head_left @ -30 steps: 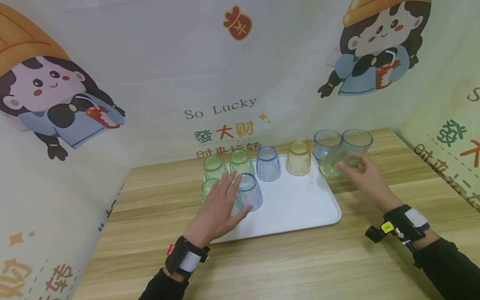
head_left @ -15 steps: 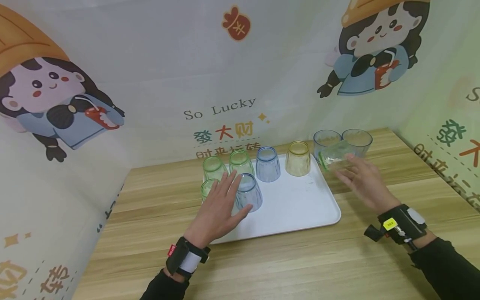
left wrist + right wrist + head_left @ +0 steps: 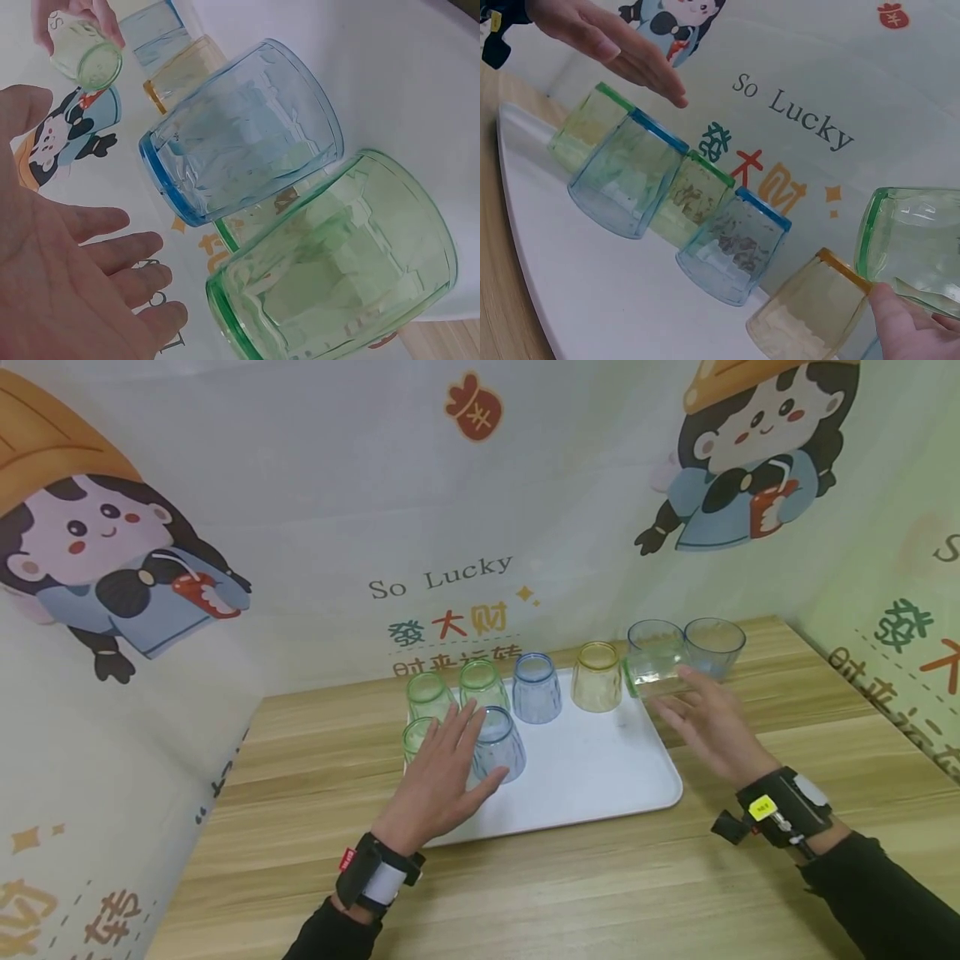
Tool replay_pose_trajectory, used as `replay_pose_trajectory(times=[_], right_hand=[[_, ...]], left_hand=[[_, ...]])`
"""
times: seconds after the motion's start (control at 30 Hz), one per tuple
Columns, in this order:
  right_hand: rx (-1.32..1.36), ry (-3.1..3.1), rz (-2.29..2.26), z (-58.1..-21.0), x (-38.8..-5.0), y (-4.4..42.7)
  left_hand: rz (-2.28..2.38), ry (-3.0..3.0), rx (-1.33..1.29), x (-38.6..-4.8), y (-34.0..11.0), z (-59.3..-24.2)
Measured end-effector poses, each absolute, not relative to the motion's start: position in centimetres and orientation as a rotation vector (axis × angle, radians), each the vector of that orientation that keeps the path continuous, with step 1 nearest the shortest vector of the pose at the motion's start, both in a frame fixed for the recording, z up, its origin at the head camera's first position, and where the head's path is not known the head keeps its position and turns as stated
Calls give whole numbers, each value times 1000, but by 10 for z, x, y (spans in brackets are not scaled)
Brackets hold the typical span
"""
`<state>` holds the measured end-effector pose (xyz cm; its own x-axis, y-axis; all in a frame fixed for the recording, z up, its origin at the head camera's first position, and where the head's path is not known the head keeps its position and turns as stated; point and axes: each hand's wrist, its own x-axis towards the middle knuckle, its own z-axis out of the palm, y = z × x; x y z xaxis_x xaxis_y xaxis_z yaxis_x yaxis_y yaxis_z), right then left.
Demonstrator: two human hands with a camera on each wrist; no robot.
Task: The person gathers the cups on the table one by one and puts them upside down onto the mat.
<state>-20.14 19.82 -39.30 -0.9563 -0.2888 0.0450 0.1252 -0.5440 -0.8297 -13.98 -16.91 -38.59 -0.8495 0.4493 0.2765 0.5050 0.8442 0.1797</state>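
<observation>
My right hand (image 3: 708, 727) holds a green-tinted drinking glass (image 3: 652, 672) off the table, tipped on its side with its thick green base pointing left. In the right wrist view, the thumb (image 3: 892, 319) presses against that glass near its base. My left hand (image 3: 435, 789) hovers with spread fingers over the left part of the white tray (image 3: 600, 777), beside an upside-down blue glass (image 3: 502, 752). Nothing is in its palm in the left wrist view. Behind the hand are green glasses (image 3: 483, 685), one partly covered by the fingers.
A second blue glass (image 3: 536, 689) and a yellow glass (image 3: 597, 681) stand upside down along the tray's back edge. Right of the tray, two blue-rimmed glasses (image 3: 716, 643) stand mouth up on the wooden table (image 3: 570, 893). A printed cloth (image 3: 322, 510) hangs close behind.
My right hand has moved a little left, and the green glass has turned from a slight tilt onto its side, base leftward. The left hand has stayed almost still.
</observation>
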Motion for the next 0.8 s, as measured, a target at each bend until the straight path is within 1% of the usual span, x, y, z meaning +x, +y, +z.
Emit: replay_pose_trajectory(times=[0.47, 0.8], right_hand=[[-299, 1237, -2603, -386, -203, 165], [-378, 1154, -2603, -384, -201, 137]], left_hand=[[-449, -2756, -745, -145, -159, -381], [-651, -2713, -704, -149, -145, -379]])
